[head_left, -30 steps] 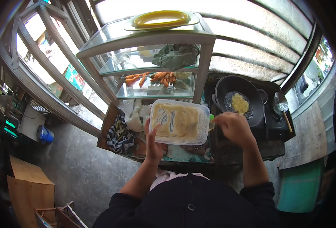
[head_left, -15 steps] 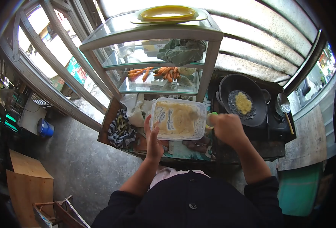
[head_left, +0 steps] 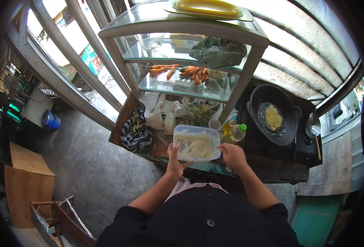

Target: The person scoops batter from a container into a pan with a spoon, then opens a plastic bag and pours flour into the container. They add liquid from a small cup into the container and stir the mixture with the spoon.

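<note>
A clear plastic container (head_left: 196, 143) of pale yellow batter is held over the counter's front edge. My left hand (head_left: 175, 164) grips its left side and lower corner, thumb at the near wall. At the container's right edge, my right hand (head_left: 233, 158) is closed; whatever it holds is too small or hidden to name. To the right, a black wok (head_left: 287, 123) on the stove holds a yellow fritter (head_left: 273, 117) in bubbling oil. A bottle with a green cap (head_left: 237, 132) stands just beyond my right hand.
Behind the counter rises a glass display case (head_left: 184, 29) with carrots (head_left: 198, 75) inside. White plastic bags (head_left: 152, 113) and a striped cloth (head_left: 136, 131) lie at the left. A ladle (head_left: 315, 130) rests right of the wok. A blue bucket (head_left: 51, 120) stands on the floor.
The container and both hands have come nearer my body, with the container slightly to the right. My right hand has moved down, uncovering the green-capped bottle. The camera view has shifted and tilted.
</note>
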Tool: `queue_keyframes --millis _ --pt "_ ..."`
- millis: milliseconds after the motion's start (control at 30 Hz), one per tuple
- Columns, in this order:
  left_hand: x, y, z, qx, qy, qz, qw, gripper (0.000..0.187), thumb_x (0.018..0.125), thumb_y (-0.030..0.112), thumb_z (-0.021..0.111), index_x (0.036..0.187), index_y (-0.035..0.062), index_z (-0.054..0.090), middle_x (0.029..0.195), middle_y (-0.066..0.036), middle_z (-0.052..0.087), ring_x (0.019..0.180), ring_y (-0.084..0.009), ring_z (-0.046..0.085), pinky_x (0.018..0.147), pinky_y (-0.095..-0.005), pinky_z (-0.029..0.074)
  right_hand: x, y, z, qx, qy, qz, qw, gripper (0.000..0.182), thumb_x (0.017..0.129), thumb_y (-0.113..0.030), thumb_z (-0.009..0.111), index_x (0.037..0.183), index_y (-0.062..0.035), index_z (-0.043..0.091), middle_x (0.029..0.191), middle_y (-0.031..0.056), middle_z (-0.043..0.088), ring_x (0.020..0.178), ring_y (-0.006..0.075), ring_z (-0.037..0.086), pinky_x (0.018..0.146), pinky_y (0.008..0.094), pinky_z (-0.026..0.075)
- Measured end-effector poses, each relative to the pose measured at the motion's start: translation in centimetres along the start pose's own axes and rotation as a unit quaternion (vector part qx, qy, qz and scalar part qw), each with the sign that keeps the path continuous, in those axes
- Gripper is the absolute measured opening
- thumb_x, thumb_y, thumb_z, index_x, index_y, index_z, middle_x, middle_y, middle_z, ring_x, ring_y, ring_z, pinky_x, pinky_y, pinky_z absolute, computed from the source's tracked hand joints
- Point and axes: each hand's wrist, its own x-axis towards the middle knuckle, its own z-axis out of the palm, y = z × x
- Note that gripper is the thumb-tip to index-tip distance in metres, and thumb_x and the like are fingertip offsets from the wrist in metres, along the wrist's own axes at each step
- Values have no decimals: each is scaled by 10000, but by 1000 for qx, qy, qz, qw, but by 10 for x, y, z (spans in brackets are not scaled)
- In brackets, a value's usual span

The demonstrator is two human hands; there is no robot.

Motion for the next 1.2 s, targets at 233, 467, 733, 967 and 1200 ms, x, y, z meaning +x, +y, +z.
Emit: queue_keyframes --millis 233,467,733,967,1200 --pt "71 -45 -59 59 68 -127 988 637 896 487 541 1423 252 271 1411 -59 392 1253 -280 438 935 -531 427 15 62 81 136 -140 137 971 246 882 -180 591 1096 -76 655 894 174 685 880 373 651 745 436 510" --pt "99 -29 -66 109 25 -99 989 623 931 486 562 1448 224 335 1426 -45 431 1198 -296 500 988 -451 432 52 28 53 -147 1 80 986 439 875 -175 612 1297 -94 525 976 155 657 910 318 655 796 401 512" --pt "136 99 -89 142 78 -31 986 527 893 525 609 1236 139 503 1161 -31 558 948 -185 584 732 -330 469 221 -67 108 351 -148 142 914 247 888 -267 655 1062 -91 673 797 39 559 617 146 539 571 321 446" --pt "210 227 -98 300 68 -31 951 527 855 573 642 926 52 609 748 -20 614 576 -141 586 521 -277 461 280 -146 196 544 -75 333 766 196 915 -332 665 969 -144 651 598 -59 383 470 38 333 400 254 213" --pt "233 219 -123 371 -103 122 915 289 914 287 602 871 1 603 740 -60 606 597 -142 606 560 -284 483 276 -155 200 126 47 -66 989 256 823 -311 740 823 -55 734 750 104 680 671 236 646 612 339 493"
